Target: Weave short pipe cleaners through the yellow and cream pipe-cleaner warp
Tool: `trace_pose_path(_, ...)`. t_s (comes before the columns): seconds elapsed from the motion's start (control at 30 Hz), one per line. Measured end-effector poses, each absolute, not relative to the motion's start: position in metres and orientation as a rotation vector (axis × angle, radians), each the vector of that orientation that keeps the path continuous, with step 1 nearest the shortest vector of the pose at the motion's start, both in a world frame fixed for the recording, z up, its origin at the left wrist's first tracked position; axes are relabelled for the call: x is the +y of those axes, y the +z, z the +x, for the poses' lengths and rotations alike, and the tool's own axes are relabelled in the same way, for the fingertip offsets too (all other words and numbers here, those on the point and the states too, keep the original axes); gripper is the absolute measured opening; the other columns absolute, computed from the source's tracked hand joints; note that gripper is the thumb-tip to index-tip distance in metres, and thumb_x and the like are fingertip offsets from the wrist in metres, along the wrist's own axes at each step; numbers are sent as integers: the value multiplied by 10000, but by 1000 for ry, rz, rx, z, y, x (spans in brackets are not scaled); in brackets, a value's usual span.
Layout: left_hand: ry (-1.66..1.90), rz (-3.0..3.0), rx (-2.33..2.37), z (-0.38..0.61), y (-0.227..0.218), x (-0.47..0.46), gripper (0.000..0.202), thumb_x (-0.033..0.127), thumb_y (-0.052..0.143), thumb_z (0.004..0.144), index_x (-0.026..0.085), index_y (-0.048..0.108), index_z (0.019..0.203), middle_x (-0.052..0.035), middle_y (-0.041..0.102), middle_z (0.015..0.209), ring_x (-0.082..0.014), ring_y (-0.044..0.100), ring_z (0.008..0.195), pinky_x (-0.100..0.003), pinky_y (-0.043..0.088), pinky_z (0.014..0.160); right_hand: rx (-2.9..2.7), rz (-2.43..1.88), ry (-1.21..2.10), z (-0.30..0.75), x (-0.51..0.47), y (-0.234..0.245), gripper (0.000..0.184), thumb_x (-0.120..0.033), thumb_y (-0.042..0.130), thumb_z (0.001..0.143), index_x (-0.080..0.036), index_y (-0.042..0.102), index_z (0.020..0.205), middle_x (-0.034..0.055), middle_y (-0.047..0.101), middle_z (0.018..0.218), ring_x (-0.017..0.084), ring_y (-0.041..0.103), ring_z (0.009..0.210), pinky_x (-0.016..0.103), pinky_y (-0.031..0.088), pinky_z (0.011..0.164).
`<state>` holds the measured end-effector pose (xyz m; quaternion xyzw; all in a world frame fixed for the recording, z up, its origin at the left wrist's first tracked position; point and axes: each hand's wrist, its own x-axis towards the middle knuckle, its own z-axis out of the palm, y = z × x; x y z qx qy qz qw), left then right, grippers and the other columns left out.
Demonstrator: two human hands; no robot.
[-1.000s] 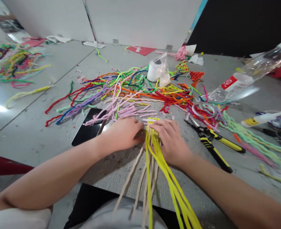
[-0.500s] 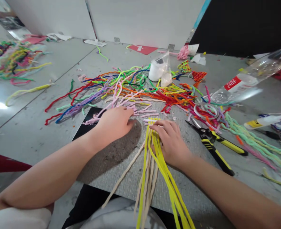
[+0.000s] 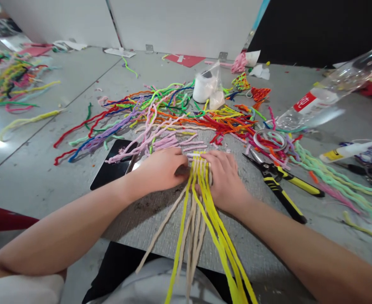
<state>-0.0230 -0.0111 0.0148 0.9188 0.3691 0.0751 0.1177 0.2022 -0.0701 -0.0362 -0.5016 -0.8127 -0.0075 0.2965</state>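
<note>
Yellow cords point(image 3: 211, 211) and beige cords point(image 3: 163, 230) hang toward my lap from a small woven band point(image 3: 199, 157) at the front of the table. My right hand point(image 3: 225, 179) is closed at the band's right side, with thumb and fingers on the tops of the cords. At the left edge of the band, my left hand point(image 3: 168, 169) has its fingers curled in. What those fingers hold, if anything, is hidden. Pale pink cords point(image 3: 163, 141) lie just beyond my left hand, and a dark phone point(image 3: 111, 169) rests by the left wrist.
A heap of coloured cords point(image 3: 116, 105) spreads behind my hands. Black-and-yellow pliers point(image 3: 277, 179), a roll of clear tape point(image 3: 270, 140) and a glue bottle point(image 3: 338, 154) lie to the right. A tilted plastic bottle point(image 3: 319, 97) and a bagged white spool point(image 3: 203, 86) stand farther back.
My left hand has moved right and nearer to me, from over the pink cords to the band's left edge, fingers curling. The right hand stays at the band. The view has shifted slightly.
</note>
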Motion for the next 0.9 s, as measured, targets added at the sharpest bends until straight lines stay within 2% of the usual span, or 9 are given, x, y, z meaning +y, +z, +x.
trace_pose_path(0.17,81,2747,931,-18,22,-15,134,243,673,941,205,792,989,-70,721,952,-246,716,893,-368,552,800,-2166,-1297,14,203,-72,-32,601,-543,634,965,-158,525,1413,213,597,1379,415,535,1247,588,447,1022)
trace_pose_path(0.33,16,2787,870,-14,22,-21,100,246,687,950,194,767,978,-72,744,964,-257,721,896,-385,547,822,-2174,-1221,51,201,-74,-27,642,-592,667,961,-165,529,1420,203,597,1376,400,540,1279,575,432,1059)
trace_pose_path(0.47,99,2778,911,-16,16,-18,149,243,642,973,189,757,1050,-74,715,968,-237,690,850,-360,529,760,-2160,-1164,40,202,-75,-25,557,-580,632,1005,-194,541,1396,183,613,1359,378,552,1281,560,441,1052)
trace_pose_path(0.57,273,2805,1062,-22,12,-12,211,269,591,996,165,759,1070,-117,678,1040,-271,654,983,-410,536,875,-2127,-1086,-2,203,-76,-22,469,-507,668,1004,-217,558,1356,156,647,1300,352,582,1226,535,461,1024)
trace_pose_path(0.63,381,2837,1152,-25,9,-9,250,323,604,992,180,770,1112,-145,660,1184,-330,590,1153,-506,495,1016,-2104,-1022,-34,203,-76,-20,430,-453,708,984,-224,570,1321,140,667,1255,336,599,1180,519,473,1004)
trace_pose_path(0.7,417,2842,1191,-26,5,-8,286,363,627,980,217,775,1176,-139,627,1346,-383,502,1279,-582,437,1090,-2092,-967,-57,203,-77,-19,395,-415,736,965,-232,586,1281,127,680,1223,324,609,1148,507,481,988)
trace_pose_path(0.77,392,2815,1206,-26,3,-9,313,367,637,973,231,769,1222,-121,604,1438,-409,445,1341,-604,415,1111,-2079,-936,-71,203,-77,-17,355,-382,744,957,-243,600,1249,114,690,1202,316,617,1129,500,487,978)
trace_pose_path(0.9,351,2775,1233,-22,3,-12,328,365,618,985,208,745,1243,-122,611,1449,-402,442,1363,-592,413,1125,-2062,-940,-109,203,-78,-15,318,-328,738,947,-258,599,1223,99,704,1169,306,635,1114,489,500,966)
